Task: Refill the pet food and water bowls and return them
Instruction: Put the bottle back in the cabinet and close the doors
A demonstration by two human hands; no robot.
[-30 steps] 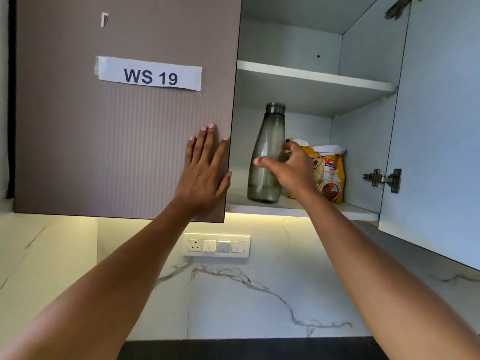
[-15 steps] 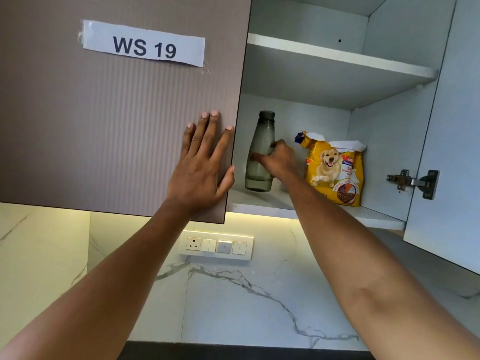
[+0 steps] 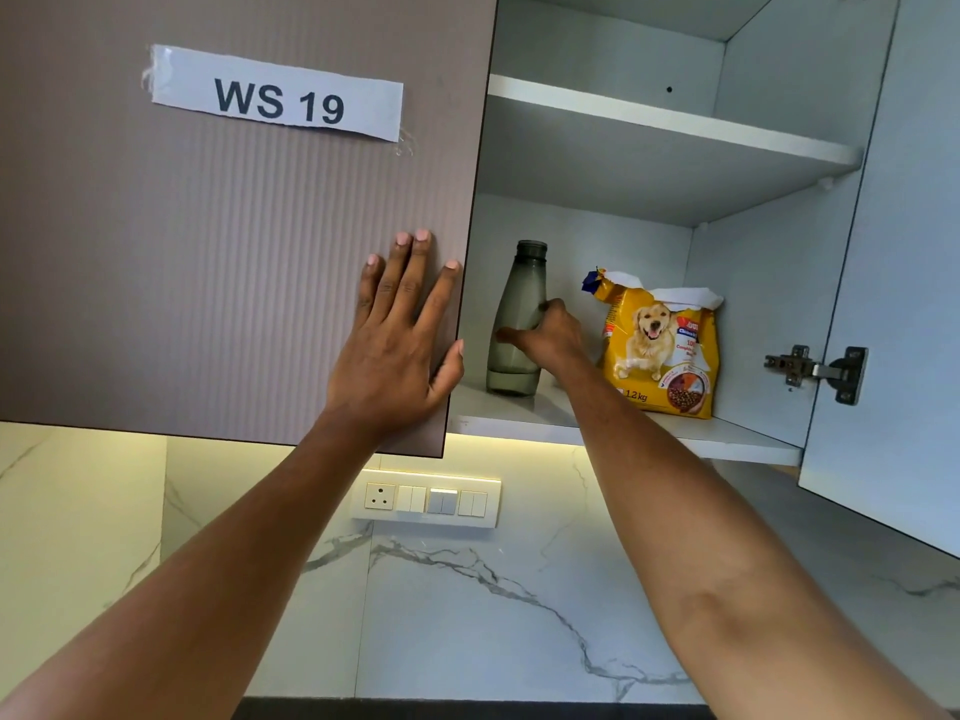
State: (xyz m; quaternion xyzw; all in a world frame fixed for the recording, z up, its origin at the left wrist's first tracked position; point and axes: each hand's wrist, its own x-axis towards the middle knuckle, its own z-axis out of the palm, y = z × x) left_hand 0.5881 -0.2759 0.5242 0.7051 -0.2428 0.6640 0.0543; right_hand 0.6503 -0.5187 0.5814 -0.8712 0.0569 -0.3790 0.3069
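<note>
The bottle (image 3: pixel 514 319), tilted and nearer a second ago, now stands upright on the shelf (image 3: pixel 524 415) at nine o'clock of the food bag (image 3: pixel 660 350), right hand (image 3: pixel 548 337) wrapped round it, left hand (image 3: pixel 400 335) flat and open on the door (image 3: pixel 234 252), so supplies seem stowed.

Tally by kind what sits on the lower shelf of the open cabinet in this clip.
Grey bottle: 1, upright, with the right hand wrapped around it
Yellow dog food bag: 1, standing to the bottle's right
Total: 2
</note>
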